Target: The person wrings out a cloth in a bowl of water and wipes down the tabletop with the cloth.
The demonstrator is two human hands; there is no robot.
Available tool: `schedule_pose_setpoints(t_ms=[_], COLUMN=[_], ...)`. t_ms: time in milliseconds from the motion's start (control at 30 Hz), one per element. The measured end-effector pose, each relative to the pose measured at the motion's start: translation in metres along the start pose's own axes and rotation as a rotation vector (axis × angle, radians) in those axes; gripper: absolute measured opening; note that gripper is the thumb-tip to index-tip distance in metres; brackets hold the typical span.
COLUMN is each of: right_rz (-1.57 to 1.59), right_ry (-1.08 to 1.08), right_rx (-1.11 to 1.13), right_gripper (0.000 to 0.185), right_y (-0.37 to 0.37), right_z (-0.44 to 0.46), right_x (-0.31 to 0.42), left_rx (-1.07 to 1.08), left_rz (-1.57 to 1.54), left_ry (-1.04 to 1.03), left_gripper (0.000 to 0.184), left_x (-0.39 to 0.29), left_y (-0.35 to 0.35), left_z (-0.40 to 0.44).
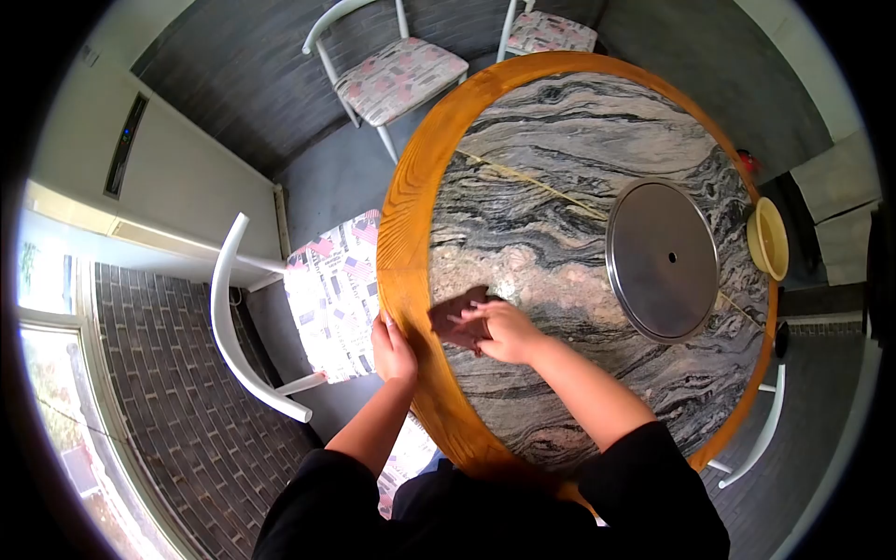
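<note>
A dark brown cloth (452,315) lies bunched on the stone top of a round table (532,168), close to where the stone meets the wooden rim. My right hand (510,334) presses on this cloth, its fingers bent over the near part. At the left side of the table, my left hand (395,353) grips the outer edge of the wooden rim (408,224). Some of its fingers are hidden by the edge.
A round metal plate (665,266) is set in the tabletop. A yellow basin (767,239) stands by the far right rim. White chairs with patterned seats (401,79) surround the table; one chair (341,289) is close on the left. A brick wall (177,383) lies beyond it.
</note>
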State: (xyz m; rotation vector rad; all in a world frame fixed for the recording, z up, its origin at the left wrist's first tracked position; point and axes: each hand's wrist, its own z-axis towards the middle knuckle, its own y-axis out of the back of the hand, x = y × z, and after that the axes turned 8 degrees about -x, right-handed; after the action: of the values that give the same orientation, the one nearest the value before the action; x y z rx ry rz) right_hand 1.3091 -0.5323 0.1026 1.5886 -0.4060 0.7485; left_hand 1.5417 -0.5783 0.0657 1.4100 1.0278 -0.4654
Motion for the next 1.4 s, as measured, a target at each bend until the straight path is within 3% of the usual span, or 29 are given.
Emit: schedule_pose_setpoints(t_ms=[33, 100, 133, 167, 233, 267, 333, 400, 433, 500, 567, 600, 633, 700, 900, 1033, 1233, 1400], right_rz=[0.108, 0.652, 0.711, 0.969, 1.544, 1.642, 1.566, 1.166, 0.878, -0.152, -0.679, -0.616, -0.805, -0.587, -0.521, -0.427, -0.292, -0.21], right_ry=[-0.023, -0.461, -0.629, -0.819, -0.948, -0.817, -0.678, -0.412, -0.372, -0.321, -0.344, -0.524, -0.478, -0.386, -0.093, -0.116, -0.051, -0.101], right_rx=[0.049, 0.237, 0.048, -0.067, -0.434, -0.605, -0.801, -0.982, -0.942, -0.728, -0.56, -0.444, -0.311, -0.511, -0.417, -0.399, -0.438, -0.408], right_gripper=[0.034, 0.028, 0.034, 0.039, 0.042, 0.042, 0.044, 0.042, 0.047, 0.054, 0.056, 0.055, 0.053, 0.049, 0.047, 0.052, 0.039, 0.042], right_y=[0.004, 0.017, 0.041, 0.031, 0.1, 0.109, 0.147, 0.16, 0.163, 0.173, 0.152, 0.137, 0.125, 0.115, 0.11, 0.095, 0.06, 0.037], right_z=[-0.006, -0.014, -0.011, -0.013, 0.005, 0.015, 0.041, 0.073, 0.088, 0.119, 0.135, 0.145, 0.146, 0.141, 0.098, 0.076, 0.028, -0.009], right_x=[-0.003, -0.02, -0.006, -0.055, -0.032, -0.055, -0.074, -0.116, -0.137, -0.161, -0.169, -0.171, -0.174, -0.176, -0.168, -0.144, -0.113, -0.077], left_rx=[0.011, 0.01, -0.003, -0.002, -0.018, -0.018, 0.014, 0.002, -0.008, -0.023, -0.037, -0.045, -0.053, -0.034, -0.037, -0.045, -0.047, -0.042], left_rz=[-0.004, -0.015, 0.045, 0.048, 0.003, 0.005, 0.005, 0.036, 0.063, 0.064, 0.062, 0.051, 0.041, 0.052, 0.077, 0.125, 0.153, 0.176], left_ry=[-0.009, 0.016, 0.042, 0.046, 0.02, 0.023, 0.057, 0.063, 0.064, 0.054, 0.044, 0.029, 0.019, 0.077, 0.072, 0.042, 0.056, 0.015], left_gripper=[0.054, 0.054, 0.054, 0.054, 0.051, 0.051, 0.051, 0.051, 0.051, 0.05, 0.05, 0.05, 0.049, 0.049, 0.049, 0.053, 0.059, 0.059], left_x=[0.004, 0.009, 0.008, 0.008, 0.009, 0.008, 0.006, -0.006, -0.01, -0.001, 0.006, 0.006, 0.007, 0.009, 0.005, 0.001, -0.001, -0.001], left_y=[-0.001, -0.003, -0.002, -0.002, -0.003, -0.003, -0.002, 0.002, 0.002, -0.001, -0.004, -0.005, -0.005, -0.005, -0.004, -0.005, -0.006, -0.004], left_z=[0.001, 0.001, -0.001, -0.002, -0.002, -0.001, -0.001, -0.005, -0.005, -0.003, -0.001, -0.001, -0.001, 0.0, -0.005, -0.003, -0.003, -0.003])
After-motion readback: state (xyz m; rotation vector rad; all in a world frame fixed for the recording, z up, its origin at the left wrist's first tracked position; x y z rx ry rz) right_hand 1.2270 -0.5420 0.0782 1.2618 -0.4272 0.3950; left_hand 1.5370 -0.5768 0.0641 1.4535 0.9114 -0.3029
